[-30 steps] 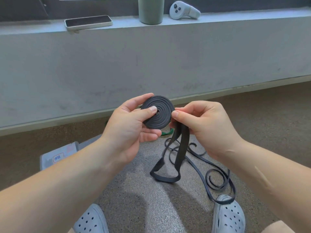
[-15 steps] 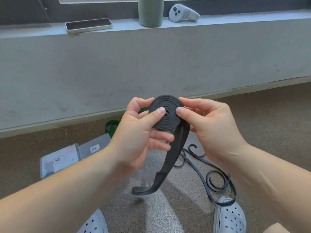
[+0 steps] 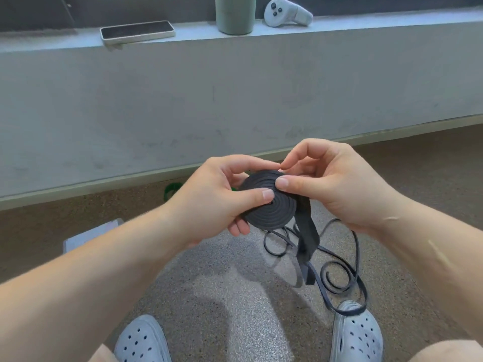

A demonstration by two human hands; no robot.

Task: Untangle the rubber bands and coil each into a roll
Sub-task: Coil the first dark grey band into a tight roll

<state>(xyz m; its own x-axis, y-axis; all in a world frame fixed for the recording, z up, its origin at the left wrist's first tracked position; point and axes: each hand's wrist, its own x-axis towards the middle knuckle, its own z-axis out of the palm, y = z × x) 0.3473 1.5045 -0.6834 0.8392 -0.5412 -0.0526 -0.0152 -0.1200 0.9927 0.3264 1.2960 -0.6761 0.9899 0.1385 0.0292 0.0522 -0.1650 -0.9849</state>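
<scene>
The person holds a black rubber band wound into a flat roll (image 3: 271, 212) in the air above the floor (image 3: 235, 296), in front of a low grey wall (image 3: 235, 100). The left hand (image 3: 209, 202) grips the roll: its fingers (image 3: 236, 227) are curled behind and under it, and the thumb presses on the flat face near the centre. The right hand (image 3: 339, 186) pinches the upper right edge of the roll between thumb and forefinger. The unwound end (image 3: 308, 239) of the band hangs twisted from the right side of the roll.

On the floor under the right hand lies a thin black band (image 3: 337, 279) in loose curls. One loop of it reaches the toe of the right shoe (image 3: 355, 335). The left shoe (image 3: 141, 340) is at the bottom edge of the view. On the ledge (image 3: 366, 22) above the wall lie a phone (image 3: 137, 32), close to the front edge, a green cup (image 3: 235, 14) and a white controller (image 3: 287, 13).

The cup is cut off at the top. Something green (image 3: 171, 189) lies at the foot of the wall, mostly hidden behind the left hand, so its shape is not clear. A pale flat box (image 3: 86, 239) on the floor is largely covered by the left forearm. The hanging end crosses in front of the thin black band, and I cannot tell whether they touch.
</scene>
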